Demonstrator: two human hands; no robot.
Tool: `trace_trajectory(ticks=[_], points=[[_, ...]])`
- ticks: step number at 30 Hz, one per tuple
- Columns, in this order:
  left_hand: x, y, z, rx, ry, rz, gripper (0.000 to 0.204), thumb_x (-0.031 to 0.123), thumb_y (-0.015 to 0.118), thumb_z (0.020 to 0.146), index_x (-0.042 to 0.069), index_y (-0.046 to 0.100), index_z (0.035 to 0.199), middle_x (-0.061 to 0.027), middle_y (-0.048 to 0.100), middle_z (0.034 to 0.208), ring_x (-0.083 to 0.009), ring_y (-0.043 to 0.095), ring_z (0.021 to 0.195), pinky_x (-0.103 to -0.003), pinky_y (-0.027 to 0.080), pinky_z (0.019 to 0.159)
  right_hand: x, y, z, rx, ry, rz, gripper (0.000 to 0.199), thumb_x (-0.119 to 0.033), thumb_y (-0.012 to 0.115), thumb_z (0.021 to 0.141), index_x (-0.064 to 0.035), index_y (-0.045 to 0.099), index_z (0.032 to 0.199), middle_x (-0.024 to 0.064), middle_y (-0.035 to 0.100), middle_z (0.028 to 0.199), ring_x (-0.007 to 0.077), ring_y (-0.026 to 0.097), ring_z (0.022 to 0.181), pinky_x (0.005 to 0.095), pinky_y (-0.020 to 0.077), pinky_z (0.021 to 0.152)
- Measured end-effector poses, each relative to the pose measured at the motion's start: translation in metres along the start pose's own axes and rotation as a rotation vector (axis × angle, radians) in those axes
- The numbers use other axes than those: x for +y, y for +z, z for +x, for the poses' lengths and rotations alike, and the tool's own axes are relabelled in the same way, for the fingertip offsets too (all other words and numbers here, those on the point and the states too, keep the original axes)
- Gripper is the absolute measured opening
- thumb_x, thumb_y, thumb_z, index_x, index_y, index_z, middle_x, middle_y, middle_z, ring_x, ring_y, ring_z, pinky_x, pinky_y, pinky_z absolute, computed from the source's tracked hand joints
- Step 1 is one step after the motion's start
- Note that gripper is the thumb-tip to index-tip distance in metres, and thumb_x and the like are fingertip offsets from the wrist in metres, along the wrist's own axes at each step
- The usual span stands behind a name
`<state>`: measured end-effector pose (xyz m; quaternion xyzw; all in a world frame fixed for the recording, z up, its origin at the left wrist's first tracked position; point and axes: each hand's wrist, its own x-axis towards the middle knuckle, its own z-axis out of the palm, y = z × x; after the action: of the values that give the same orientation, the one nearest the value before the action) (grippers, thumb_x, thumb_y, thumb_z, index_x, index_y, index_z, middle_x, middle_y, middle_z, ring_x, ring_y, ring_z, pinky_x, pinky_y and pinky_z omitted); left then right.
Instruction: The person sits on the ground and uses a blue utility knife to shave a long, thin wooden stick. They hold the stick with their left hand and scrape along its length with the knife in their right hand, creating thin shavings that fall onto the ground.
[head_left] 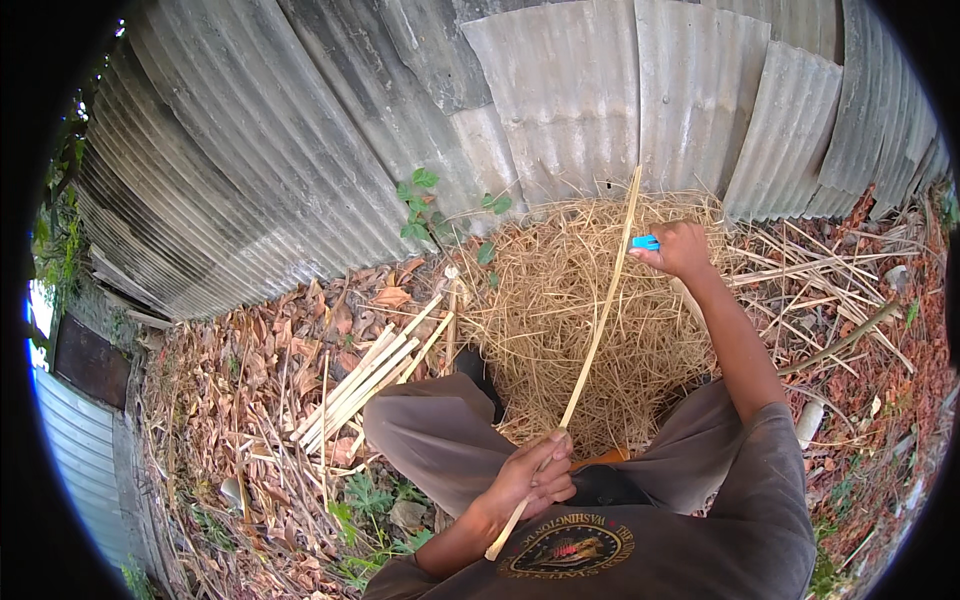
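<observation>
A long, thin, pale strip (597,345), bamboo-like, slants from my lap up toward the metal wall. My left hand (530,472) is closed around its lower part, and a short end sticks out below the fist. Farther off and to the right, my right hand (678,248) is closed on a bright blue tool handle (645,242). The handle's end lies beside the upper part of the strip; I cannot make out a blade or whether it touches. Beneath the strip, between my bent legs, spreads a heap of straw-coloured shavings (540,350).
Several pale split sticks (365,385) lie stacked left of my knee on dry leaves (270,360). Longer thin strips (820,270) are scattered at the right. Corrugated metal sheets (570,90) stand as a wall beyond the heap, with a small green plant (420,205) at its foot.
</observation>
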<state>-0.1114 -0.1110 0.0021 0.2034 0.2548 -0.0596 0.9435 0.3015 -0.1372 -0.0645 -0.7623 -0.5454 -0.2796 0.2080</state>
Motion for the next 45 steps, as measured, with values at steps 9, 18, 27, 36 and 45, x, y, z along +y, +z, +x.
trace_trajectory(ticks=[9,18,27,36,45], points=[[-0.003,-0.017,-0.012,-0.002,0.062,0.001,0.03,0.03,0.037,0.103,0.012,0.041,0.079,0.0065,0.025,0.045,-0.0064,0.021,0.034,-0.024,0.026,0.047,-0.073,-0.012,-0.001,-0.477,0.83,0.982,0.075,-0.076,0.035,0.086,-0.01,0.041,0.051,-0.0006,0.028,0.042,0.015,0.031,0.037,0.0323,0.033,0.039],[-0.008,-0.002,-0.02,0.015,0.0,-0.007,0.031,0.031,0.036,0.103,0.011,0.041,0.081,0.0055,0.026,0.048,-0.0064,0.022,0.037,-0.023,0.025,0.046,-0.029,-0.022,0.002,0.055,0.045,-0.056,0.071,-0.078,0.045,0.078,-0.0096,0.057,0.061,0.0068,0.049,0.046,0.0242,0.054,0.042,0.0362,0.043,0.044],[-0.002,-0.029,-0.015,0.167,0.239,0.83,0.034,0.031,0.035,0.104,0.008,0.048,0.082,0.0039,0.036,0.053,-0.0049,0.03,0.046,-0.021,0.031,0.049,-0.027,-0.025,0.011,-0.176,0.025,0.118,0.071,-0.075,0.042,0.083,-0.0116,0.057,0.054,0.0036,0.048,0.043,0.0189,0.052,0.039,0.0357,0.0393,0.039],[-0.005,-0.024,0.0,0.219,0.518,1.103,0.031,0.025,0.037,0.103,0.004,0.051,0.084,0.0047,0.037,0.057,-0.0033,0.034,0.052,-0.022,0.029,0.048,-0.086,-0.048,-0.013,-0.833,1.131,2.169,0.072,-0.076,0.015,0.088,-0.0134,0.029,0.056,-0.0024,0.023,0.043,0.0106,0.019,0.034,0.0263,0.0188,0.034],[-0.003,-0.021,0.02,0.318,0.677,0.915,0.032,0.022,0.036,0.103,0.0,0.059,0.101,0.0054,0.037,0.053,-0.0023,0.032,0.049,-0.022,0.028,0.047,-0.144,-0.049,-0.049,-0.501,0.385,0.948,0.067,-0.072,0.039,0.086,-0.0102,0.044,0.059,0.0035,0.039,0.044,0.0214,0.04,0.037,0.0344,0.0317,0.038]])
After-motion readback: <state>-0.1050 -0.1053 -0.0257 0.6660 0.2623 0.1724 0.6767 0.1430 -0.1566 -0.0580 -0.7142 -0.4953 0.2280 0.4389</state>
